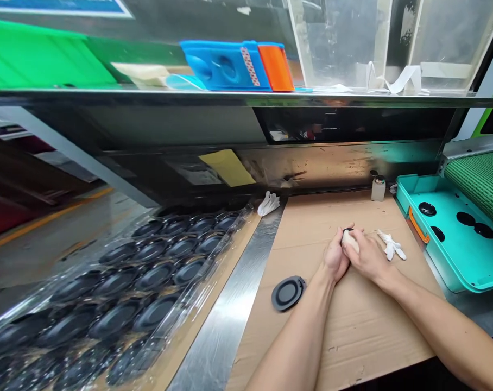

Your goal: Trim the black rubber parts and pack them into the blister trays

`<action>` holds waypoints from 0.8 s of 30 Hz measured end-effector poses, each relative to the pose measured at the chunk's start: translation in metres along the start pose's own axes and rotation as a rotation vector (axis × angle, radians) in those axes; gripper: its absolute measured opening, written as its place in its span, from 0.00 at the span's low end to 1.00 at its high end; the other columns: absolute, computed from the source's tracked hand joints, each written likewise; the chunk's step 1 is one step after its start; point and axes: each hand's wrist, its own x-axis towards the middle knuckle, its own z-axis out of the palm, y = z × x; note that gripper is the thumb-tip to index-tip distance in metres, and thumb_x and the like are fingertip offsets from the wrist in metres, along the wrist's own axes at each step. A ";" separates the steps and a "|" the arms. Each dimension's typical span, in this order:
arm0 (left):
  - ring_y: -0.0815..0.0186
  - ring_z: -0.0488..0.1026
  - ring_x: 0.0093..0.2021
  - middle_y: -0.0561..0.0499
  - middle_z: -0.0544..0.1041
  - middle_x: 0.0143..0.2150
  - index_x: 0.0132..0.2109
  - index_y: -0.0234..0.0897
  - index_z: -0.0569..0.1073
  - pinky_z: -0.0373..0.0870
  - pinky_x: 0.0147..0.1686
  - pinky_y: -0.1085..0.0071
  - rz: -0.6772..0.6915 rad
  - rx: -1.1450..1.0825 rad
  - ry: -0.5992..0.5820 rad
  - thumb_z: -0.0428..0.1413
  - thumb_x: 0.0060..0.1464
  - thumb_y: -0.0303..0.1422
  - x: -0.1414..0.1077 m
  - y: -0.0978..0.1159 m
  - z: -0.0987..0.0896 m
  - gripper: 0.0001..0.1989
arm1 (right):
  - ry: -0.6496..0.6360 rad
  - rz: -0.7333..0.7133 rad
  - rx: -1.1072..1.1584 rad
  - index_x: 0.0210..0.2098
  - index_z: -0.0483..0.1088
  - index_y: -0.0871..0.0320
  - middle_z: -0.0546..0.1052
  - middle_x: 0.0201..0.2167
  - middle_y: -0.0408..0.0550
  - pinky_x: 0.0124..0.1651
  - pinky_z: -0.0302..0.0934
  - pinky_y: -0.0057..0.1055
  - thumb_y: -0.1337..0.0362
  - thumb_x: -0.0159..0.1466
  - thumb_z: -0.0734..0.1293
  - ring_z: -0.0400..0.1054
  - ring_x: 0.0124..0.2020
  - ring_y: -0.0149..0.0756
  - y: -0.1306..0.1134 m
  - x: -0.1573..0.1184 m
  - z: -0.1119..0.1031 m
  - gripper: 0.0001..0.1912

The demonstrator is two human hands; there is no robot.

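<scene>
Both hands meet over the cardboard sheet. My left hand [334,256] is closed around a black part [347,231], of which only a dark edge shows. My right hand [366,254] is closed on a white cloth [349,242] pressed against that part. Most of the part is hidden by the fingers. Left of my left forearm, a black round plastic piece [288,293] with a ringed centre and a small tab lies flat. A crumpled white glove [391,245] rests just right of my right hand.
Clear plastic trays [214,271] with rows of black round pieces stand on the left. A turquoise bin [458,260] on the right holds several black discs. A small bottle [378,188] is at the back of the cardboard [352,336]. Overhead runs a metal shelf [149,99].
</scene>
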 end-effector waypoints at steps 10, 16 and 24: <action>0.55 0.78 0.50 0.39 0.81 0.45 0.47 0.30 0.77 0.73 0.54 0.60 0.024 0.084 -0.004 0.54 0.64 0.39 0.002 -0.005 -0.003 0.16 | -0.033 0.000 0.192 0.40 0.75 0.52 0.81 0.40 0.43 0.41 0.58 0.28 0.59 0.65 0.64 0.74 0.39 0.36 0.005 0.007 -0.018 0.09; 0.55 0.78 0.49 0.40 0.81 0.44 0.46 0.30 0.77 0.74 0.52 0.58 0.043 0.088 0.020 0.52 0.65 0.38 0.003 -0.005 -0.002 0.15 | 0.010 0.103 0.096 0.43 0.75 0.50 0.81 0.40 0.44 0.41 0.58 0.30 0.58 0.66 0.62 0.74 0.41 0.39 0.008 0.012 -0.020 0.11; 0.55 0.78 0.51 0.39 0.81 0.46 0.45 0.31 0.78 0.74 0.54 0.58 0.032 0.074 0.044 0.50 0.66 0.38 0.003 -0.006 -0.002 0.16 | -0.072 0.115 0.149 0.39 0.76 0.52 0.81 0.36 0.44 0.38 0.56 0.28 0.57 0.64 0.64 0.72 0.36 0.36 0.005 0.009 -0.020 0.10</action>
